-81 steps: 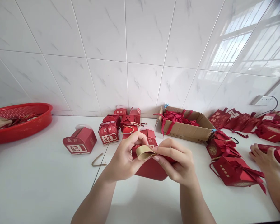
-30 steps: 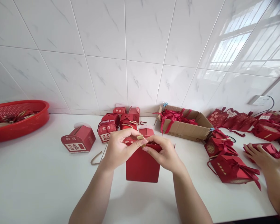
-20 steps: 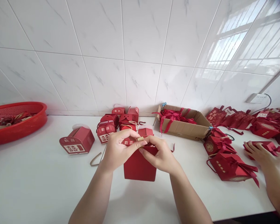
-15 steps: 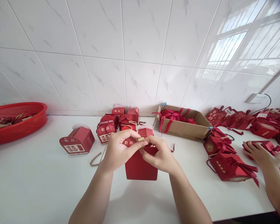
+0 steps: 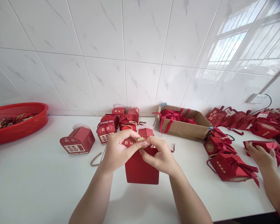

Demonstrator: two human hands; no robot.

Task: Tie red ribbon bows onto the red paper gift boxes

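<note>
My left hand (image 5: 124,148) and my right hand (image 5: 156,153) meet in front of me, fingertips nearly touching. Between them they pinch a short piece of gold ribbon (image 5: 140,139). Just below the fingers is a plain red gift box panel (image 5: 142,169); my fingers cover its top edge, so how the ribbon joins it is hidden. Behind my hands stand red gift boxes with pale lettering (image 5: 146,132), partly covered. Left of my left wrist, a loose tan strip (image 5: 95,159) lies curved on the white table (image 5: 49,186).
A red gift box (image 5: 78,140) stands at left, near a red plastic basket (image 5: 25,129). Several boxes (image 5: 106,129) are grouped by the wall. A cardboard box (image 5: 184,130) holds red ribbons. Ribboned boxes (image 5: 231,166) lie at right, beside another person's hands (image 5: 262,157) on a red box.
My hands keep almost the same pinch, while the red panel's lower edge has shifted slightly down. At right, the other person's second hand has come onto their red box's ribbon.
</note>
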